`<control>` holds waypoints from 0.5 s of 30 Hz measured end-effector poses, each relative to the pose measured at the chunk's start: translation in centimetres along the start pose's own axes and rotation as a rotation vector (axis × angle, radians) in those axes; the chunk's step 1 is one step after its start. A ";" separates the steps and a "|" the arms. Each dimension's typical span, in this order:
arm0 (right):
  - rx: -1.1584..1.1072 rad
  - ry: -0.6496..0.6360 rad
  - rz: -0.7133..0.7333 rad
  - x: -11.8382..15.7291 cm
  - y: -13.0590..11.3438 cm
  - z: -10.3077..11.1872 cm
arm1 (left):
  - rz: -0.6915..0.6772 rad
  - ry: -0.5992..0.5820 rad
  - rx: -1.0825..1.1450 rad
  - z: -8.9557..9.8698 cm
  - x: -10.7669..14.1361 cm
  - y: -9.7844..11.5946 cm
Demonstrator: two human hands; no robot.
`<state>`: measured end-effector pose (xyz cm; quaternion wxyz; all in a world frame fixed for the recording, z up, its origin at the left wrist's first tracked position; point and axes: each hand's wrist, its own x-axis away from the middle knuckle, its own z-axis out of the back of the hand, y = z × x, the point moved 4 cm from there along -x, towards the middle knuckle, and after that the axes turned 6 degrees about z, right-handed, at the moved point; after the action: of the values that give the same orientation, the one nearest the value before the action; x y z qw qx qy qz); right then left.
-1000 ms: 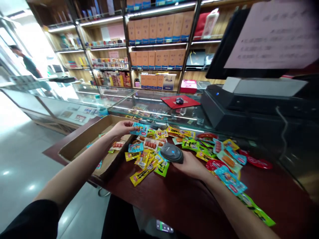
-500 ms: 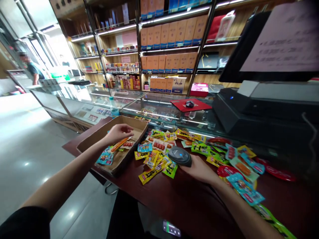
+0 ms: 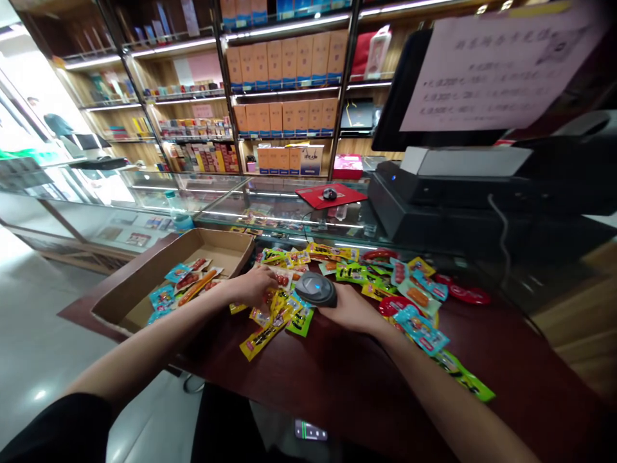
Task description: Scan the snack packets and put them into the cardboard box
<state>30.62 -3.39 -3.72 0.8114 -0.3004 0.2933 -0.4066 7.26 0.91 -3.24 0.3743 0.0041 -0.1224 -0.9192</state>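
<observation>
The right hand (image 3: 349, 310) is closed around a handheld barcode scanner (image 3: 315, 289), held just above the snack packets (image 3: 284, 310) heaped across the middle of the tabletop (image 3: 337, 392). The left hand (image 3: 253, 287) is close beside it, its fingers (image 3: 263, 292) curled down onto the packets at the left of the pile; whether they grip one cannot be told. Toward the tabletop's left end, an open cardboard box (image 3: 212, 243) holds more packets (image 3: 180, 286). Behind the dark reddish tabletop runs a glass display counter (image 3: 284, 196), carrying a red mouse mat (image 3: 313, 197) and a black cash register (image 3: 424, 199). Shelves of boxed goods (image 3: 284, 64) line the wall, and a person (image 3: 55, 125) stands by the bright doorway.
</observation>
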 end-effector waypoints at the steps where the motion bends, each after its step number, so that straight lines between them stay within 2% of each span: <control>1: -0.007 0.004 -0.003 0.0 0.1 0.0 | 0.003 0.014 0.033 0.1 -0.2 -0.3; 8: -0.020 0.014 -0.041 0.0 0.4 0.0 | 0.184 0.113 0.278 0.4 -1.7 -2.0; 10: -0.015 0.007 -0.045 0.0 0.4 0.0 | 0.253 0.228 0.390 0.5 -2.0 -2.3; 13: -0.008 0.011 -0.044 0.0 0.4 0.0 | 0.385 0.481 0.573 0.5 -2.0 -2.9; 15: -0.013 0.015 -0.044 0.0 0.5 0.0 | 0.433 0.561 0.706 0.1 -1.8 -3.3</control>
<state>30.84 -3.13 -4.03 0.7980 -0.3092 0.2953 -0.4247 6.30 4.46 -4.05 0.5506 0.3522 -0.3188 -0.6864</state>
